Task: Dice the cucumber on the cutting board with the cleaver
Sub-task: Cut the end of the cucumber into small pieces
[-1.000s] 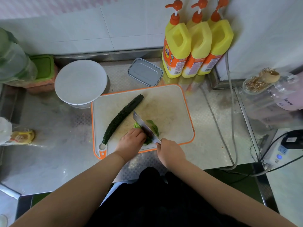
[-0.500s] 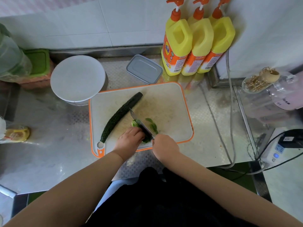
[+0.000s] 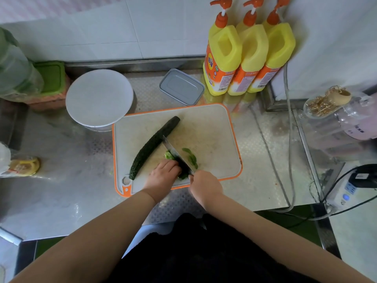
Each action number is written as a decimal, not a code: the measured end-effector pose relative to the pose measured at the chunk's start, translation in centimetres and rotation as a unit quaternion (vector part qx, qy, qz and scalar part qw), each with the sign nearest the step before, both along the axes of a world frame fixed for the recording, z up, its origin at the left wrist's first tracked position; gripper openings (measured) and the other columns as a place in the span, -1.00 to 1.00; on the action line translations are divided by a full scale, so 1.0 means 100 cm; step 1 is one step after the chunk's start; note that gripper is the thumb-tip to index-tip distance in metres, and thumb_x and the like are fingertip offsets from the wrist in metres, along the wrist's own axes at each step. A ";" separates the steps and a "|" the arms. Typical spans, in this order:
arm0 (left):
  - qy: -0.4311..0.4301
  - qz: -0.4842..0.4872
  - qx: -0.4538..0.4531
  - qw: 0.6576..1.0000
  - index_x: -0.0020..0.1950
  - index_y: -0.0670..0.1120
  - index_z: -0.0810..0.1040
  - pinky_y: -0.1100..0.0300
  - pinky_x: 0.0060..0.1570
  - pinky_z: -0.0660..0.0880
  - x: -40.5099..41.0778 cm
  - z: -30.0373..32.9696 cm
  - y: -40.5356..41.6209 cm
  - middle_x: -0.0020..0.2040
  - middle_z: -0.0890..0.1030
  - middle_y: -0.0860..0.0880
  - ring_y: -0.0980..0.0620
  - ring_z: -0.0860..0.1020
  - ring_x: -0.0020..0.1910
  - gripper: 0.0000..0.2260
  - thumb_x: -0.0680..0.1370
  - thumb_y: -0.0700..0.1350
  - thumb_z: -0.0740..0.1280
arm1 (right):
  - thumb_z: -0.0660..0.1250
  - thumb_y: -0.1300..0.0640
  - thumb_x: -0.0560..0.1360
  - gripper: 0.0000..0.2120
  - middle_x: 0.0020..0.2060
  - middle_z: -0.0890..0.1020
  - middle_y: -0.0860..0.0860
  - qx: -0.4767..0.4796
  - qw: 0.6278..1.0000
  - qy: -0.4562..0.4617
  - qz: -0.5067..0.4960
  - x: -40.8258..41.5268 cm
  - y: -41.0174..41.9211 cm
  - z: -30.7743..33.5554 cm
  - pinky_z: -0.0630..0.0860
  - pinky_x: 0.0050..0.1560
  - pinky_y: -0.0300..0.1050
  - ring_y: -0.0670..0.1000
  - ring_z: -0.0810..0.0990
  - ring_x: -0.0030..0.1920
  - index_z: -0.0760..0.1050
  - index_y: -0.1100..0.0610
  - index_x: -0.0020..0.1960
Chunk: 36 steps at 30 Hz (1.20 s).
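Observation:
A white cutting board with an orange rim (image 3: 214,127) lies on the steel counter. A long dark cucumber half (image 3: 154,147) rests diagonally on its left side. My left hand (image 3: 164,175) holds down a shorter cucumber piece (image 3: 169,155) near the board's front edge, fingers curled over it. My right hand (image 3: 205,183) grips the handle of the cleaver (image 3: 176,154), whose blade is down across that piece right beside my left fingers. Cut green slices (image 3: 191,158) lie to the right of the blade.
A white round lid or bowl (image 3: 99,98) touches the board's back left corner. A grey lidded tin (image 3: 181,86) and three yellow pump bottles (image 3: 248,58) stand behind it. Cables (image 3: 289,139) and a power strip (image 3: 350,188) are on the right, with a glass jar (image 3: 328,103).
The cleaver has kept chopping at the same spot and the blade sits slightly further left along the held piece. The camera view shifted a little; the long cucumber half has not moved.

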<state>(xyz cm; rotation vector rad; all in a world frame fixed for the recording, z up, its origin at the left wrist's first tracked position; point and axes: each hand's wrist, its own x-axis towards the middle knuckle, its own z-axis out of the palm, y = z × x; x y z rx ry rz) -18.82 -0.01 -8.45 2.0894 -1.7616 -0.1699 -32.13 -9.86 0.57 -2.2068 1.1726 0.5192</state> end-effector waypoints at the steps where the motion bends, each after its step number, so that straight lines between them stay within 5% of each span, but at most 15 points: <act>1: -0.009 0.003 0.013 1.000 -0.04 -0.12 0.62 0.10 -0.05 0.55 -0.002 0.003 0.000 0.02 0.60 -0.07 -0.04 0.48 0.03 -0.68 0.26 -0.32 0.55 | 0.08 -0.01 0.64 -0.65 0.08 0.59 0.18 0.014 1.000 -0.005 -0.013 0.000 -0.005 0.000 0.43 0.07 -0.04 0.18 0.54 0.14 0.49 0.23 0.14; 6: -0.054 0.019 0.011 0.998 -0.07 -0.11 0.59 0.10 -0.07 0.50 -0.014 0.010 -0.002 -0.02 0.60 -0.06 -0.10 0.59 -0.08 -0.80 0.34 -0.25 0.29 | 0.18 -0.02 0.60 -0.64 0.07 0.60 0.23 0.058 0.996 -0.020 -0.071 -0.011 -0.022 -0.001 0.42 0.06 -0.03 0.23 0.53 0.13 0.51 0.28 0.11; 11: -0.028 0.035 0.034 0.998 -0.07 -0.12 0.59 0.11 -0.15 0.55 -0.016 0.014 0.000 -0.04 0.60 -0.06 -0.08 0.56 -0.09 -0.66 0.22 -0.31 0.55 | 0.14 -0.01 0.61 -0.65 0.02 0.61 0.21 0.031 0.997 -0.030 -0.068 -0.018 -0.018 0.004 0.45 0.01 0.00 0.21 0.56 0.07 0.50 0.26 0.08; 19: -0.027 0.012 0.000 1.000 -0.19 -0.14 0.59 0.16 -0.39 0.49 -0.011 0.018 -0.001 -0.18 0.58 -0.06 -0.06 0.55 -0.24 -0.78 0.26 -0.29 0.56 | 0.08 -0.01 0.63 -0.66 0.05 0.61 0.19 -0.004 0.999 -0.034 -0.020 -0.014 0.004 0.011 0.45 0.01 -0.04 0.19 0.57 0.10 0.46 0.23 0.11; 23: -0.031 0.025 -0.012 0.999 -0.18 -0.13 0.59 0.15 -0.38 0.52 -0.010 0.012 -0.002 -0.16 0.58 -0.06 -0.07 0.56 -0.22 -0.96 0.44 -0.20 0.35 | 0.07 0.00 0.64 -0.67 0.05 0.60 0.18 -0.012 0.999 -0.031 -0.009 -0.013 0.006 0.013 0.46 0.00 -0.03 0.19 0.57 0.09 0.46 0.22 0.11; 28: -0.006 0.041 -0.002 0.999 -0.11 -0.12 0.62 0.14 -0.35 0.53 -0.011 0.010 0.000 -0.10 0.60 -0.05 -0.06 0.56 -0.15 -0.78 0.51 -0.11 0.19 | 0.08 -0.01 0.63 -0.68 0.03 0.61 0.17 -0.008 1.000 -0.029 -0.007 -0.014 0.008 0.015 0.47 0.00 -0.01 0.18 0.58 0.07 0.46 0.21 0.11; 32: 0.005 0.035 -0.006 0.999 -0.08 -0.14 0.63 0.13 -0.37 0.55 -0.009 0.011 0.000 -0.09 0.61 -0.07 -0.08 0.57 -0.15 -0.92 0.45 -0.23 0.39 | 0.07 0.00 0.64 -0.68 0.04 0.61 0.16 -0.015 1.000 -0.022 -0.004 -0.015 0.010 0.016 0.45 0.00 -0.03 0.17 0.57 0.08 0.45 0.21 0.12; 36: 0.014 0.031 -0.009 0.999 -0.09 -0.14 0.65 0.16 -0.37 0.53 -0.010 0.016 -0.001 -0.10 0.62 -0.06 -0.06 0.57 -0.16 -0.74 0.28 -0.31 0.57 | 0.08 0.02 0.64 -0.70 0.06 0.60 0.15 -0.008 1.000 -0.009 -0.004 -0.013 0.010 0.015 0.46 0.02 -0.05 0.15 0.58 0.10 0.46 0.20 0.14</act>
